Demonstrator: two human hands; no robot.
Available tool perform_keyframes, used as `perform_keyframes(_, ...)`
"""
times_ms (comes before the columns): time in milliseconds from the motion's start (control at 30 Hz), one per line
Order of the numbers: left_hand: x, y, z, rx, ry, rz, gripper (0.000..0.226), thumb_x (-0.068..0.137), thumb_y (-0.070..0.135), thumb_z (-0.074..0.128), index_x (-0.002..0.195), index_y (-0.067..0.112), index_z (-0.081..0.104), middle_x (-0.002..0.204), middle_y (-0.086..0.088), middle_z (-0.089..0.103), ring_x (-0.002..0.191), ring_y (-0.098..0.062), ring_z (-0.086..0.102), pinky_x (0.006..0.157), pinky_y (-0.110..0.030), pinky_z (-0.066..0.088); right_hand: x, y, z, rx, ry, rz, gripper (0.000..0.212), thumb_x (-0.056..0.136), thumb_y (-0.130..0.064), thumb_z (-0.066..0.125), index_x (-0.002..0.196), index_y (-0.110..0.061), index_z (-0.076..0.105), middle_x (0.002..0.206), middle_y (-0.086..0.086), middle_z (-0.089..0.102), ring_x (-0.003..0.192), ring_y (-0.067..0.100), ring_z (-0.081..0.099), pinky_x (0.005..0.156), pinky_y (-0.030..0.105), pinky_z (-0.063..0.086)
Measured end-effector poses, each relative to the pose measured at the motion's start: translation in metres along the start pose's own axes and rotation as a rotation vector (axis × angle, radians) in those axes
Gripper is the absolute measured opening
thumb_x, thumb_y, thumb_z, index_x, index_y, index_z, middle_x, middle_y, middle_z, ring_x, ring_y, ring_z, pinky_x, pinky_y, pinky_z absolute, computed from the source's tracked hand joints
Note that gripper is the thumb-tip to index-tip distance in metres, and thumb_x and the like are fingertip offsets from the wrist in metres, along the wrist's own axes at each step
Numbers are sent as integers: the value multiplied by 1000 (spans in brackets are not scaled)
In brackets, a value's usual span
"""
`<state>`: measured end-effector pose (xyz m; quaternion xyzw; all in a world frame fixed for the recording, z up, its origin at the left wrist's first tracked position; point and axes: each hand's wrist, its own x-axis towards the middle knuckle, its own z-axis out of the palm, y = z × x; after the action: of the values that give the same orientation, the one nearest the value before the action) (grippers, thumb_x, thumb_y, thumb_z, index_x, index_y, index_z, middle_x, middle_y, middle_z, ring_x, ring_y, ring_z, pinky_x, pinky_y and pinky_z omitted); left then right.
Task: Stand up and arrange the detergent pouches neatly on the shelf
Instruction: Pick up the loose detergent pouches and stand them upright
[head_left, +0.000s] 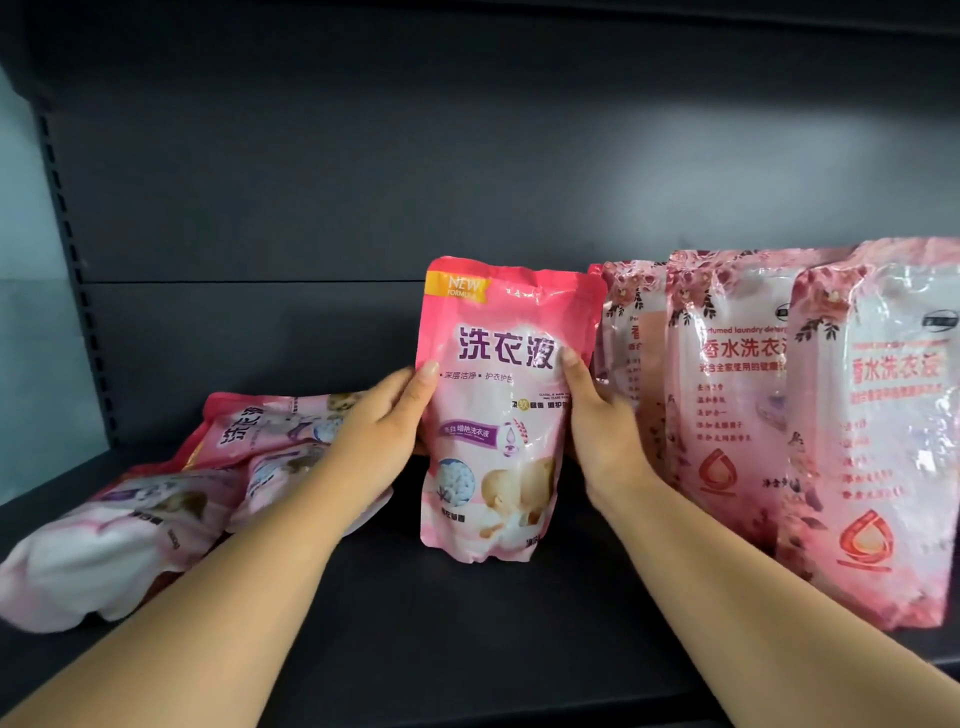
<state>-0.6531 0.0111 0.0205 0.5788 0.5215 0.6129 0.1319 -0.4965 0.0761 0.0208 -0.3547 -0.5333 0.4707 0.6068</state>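
A pink detergent pouch (493, 415) with a yellow "NEW" corner stands upright in the middle of the dark shelf (467, 623). My left hand (379, 436) grips its left edge, thumb on the front. My right hand (597, 415) grips its right edge the same way. To the right, three rose-patterned pink pouches (737, 384) stand upright in a row, the nearest one (878, 441) largest in view. On the left, several pink pouches (156, 509) lie flat in a loose pile, partly hidden by my left forearm.
The shelf's dark back panel (467, 182) rises behind the pouches. A slotted upright post (78, 270) borders the shelf at the left, with a pale wall beyond it. Bare shelf surface lies in front of the held pouch and behind the pile.
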Motion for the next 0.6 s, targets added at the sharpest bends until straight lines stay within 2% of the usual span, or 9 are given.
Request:
perform_keyframes(67,-2,-1,4,14,41,15,22,94,44,33,104,33,50,90,27,50,81,12,46,65,1,35,-3,2,5,93,12,76,33,89,-48,50,72,-22,59,67,-11,63,65,3,58,57,16,43)
perform_keyframes(133,0,-4,5,23,103,13,26,94,45,32,106,31,50,93,25,50,90,4,47,80,-12,33,-5,1,8,126,40,46,38,90,-44,50,67,-16,59,61,-9,63,60,6,59,52,13,46)
perform_keyframes(167,0,-6,5,25,136,25,25,94,44,31,102,31,51,91,25,51,89,5,49,79,-14,34,-4,0,9,100,58,1,41,91,-43,51,63,-13,56,60,-6,61,59,9,57,52,12,45)
perform_keyframes(300,6,-4,5,-5,233,105,28,96,39,33,82,29,55,82,17,59,74,16,53,63,0,38,1,-11,11,28,117,-174,49,89,-42,53,52,-13,38,53,5,40,55,16,38,56,25,37)
perform_keyframes(367,8,-4,5,-18,260,129,35,95,38,34,80,18,59,80,7,61,71,9,55,63,-4,42,1,-16,10,-8,137,-230,50,90,-41,52,52,-13,35,51,5,37,52,13,36,52,23,35)
perform_keyframes(467,10,-4,6,-18,276,139,44,94,40,35,86,5,60,82,-5,63,76,-11,57,72,-22,46,1,-20,5,-46,177,-307,53,91,-40,50,48,-16,29,45,-3,33,47,9,32,50,24,31)
perform_keyframes(533,11,-5,7,-4,282,158,44,94,39,35,86,5,60,80,-3,63,75,-10,56,72,-21,45,1,-21,3,-116,183,-352,55,92,-40,48,47,-16,27,37,-10,31,44,7,30,49,25,28)
perform_keyframes(600,10,-6,7,36,273,175,44,94,40,34,78,6,57,73,-1,59,68,-6,52,62,-12,41,0,-20,0,-244,196,-402,57,93,-39,45,45,-16,27,33,-8,31,40,8,28,47,26,25)
